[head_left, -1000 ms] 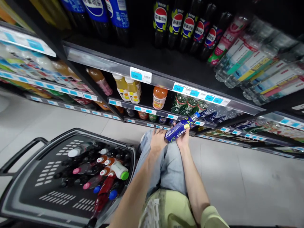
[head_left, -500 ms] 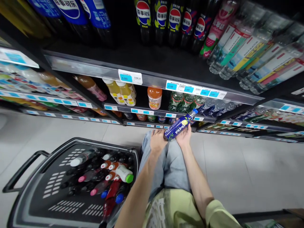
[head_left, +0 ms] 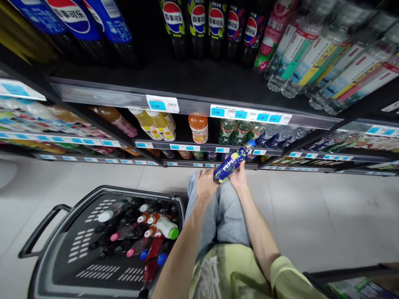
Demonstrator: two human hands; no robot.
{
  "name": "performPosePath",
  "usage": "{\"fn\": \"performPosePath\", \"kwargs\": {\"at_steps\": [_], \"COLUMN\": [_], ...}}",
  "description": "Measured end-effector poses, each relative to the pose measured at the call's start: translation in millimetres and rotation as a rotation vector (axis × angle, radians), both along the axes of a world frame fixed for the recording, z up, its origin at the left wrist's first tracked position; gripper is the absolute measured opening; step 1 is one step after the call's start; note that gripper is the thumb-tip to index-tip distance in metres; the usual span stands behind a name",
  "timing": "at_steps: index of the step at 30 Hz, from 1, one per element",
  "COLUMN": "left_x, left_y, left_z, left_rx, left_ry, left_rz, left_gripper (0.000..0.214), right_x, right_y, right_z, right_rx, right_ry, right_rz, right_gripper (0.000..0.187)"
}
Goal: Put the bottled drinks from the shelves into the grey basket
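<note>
Over my knees, a dark Pepsi bottle (head_left: pixel 230 166) with a blue label and blue cap lies tilted, its cap up and to the right, away from me. My right hand (head_left: pixel 238 177) is closed round its underside and right side, below the cap. My left hand (head_left: pixel 206 182) holds the bottle's base end between its fingers; part of that grip is hidden. The lettering and a lemon picture on the label face up.
A grey wheeled shopping basket (head_left: pixel 67 272) holding many drink bottles stands at my left, its handle (head_left: pixel 29 238) further left. Ahead, dark shelves carry cola bottles (head_left: pixel 198 20), clear water bottles (head_left: pixel 289 58), an orange drink (head_left: pixel 198 128) and price tags (head_left: pixel 251 114).
The Pepsi bottle has been turned about its length between my hands, so the label's lettering has shifted and another side faces up. The view has swung slightly, moving the basket rightward.
</note>
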State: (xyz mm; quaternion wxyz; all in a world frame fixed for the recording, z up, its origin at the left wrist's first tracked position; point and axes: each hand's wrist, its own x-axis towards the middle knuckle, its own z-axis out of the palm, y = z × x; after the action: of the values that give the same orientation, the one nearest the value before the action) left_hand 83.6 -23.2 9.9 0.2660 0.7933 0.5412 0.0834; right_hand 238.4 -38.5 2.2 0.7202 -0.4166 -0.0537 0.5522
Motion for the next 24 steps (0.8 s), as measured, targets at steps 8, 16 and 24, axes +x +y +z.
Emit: {"fn": "performPosePath", "kwargs": {"at_steps": [8,16,24], "left_x": [0,2,0], "left_y": [-1,-2,-2], "left_z": [0.2,4.4,3.4], "left_rx": [-0.002,-0.007,-0.014], "left_ry": [0.018,0.032,-0.002], "left_rz": [0.004,0.029,-0.122], "left_gripper": [0.026,0.033,0.03], "right_x": [4,1,4], "right_y": [-3,-1,-5], "right_z": [19.2,18.4,9.2], "right_rx": [0.027,0.005,-0.108], "right_ry": [0.133,0.106,0.051], "right_rz": [0.029,0.042,0.012], "right_gripper": [0.041,0.049,0.059]}}
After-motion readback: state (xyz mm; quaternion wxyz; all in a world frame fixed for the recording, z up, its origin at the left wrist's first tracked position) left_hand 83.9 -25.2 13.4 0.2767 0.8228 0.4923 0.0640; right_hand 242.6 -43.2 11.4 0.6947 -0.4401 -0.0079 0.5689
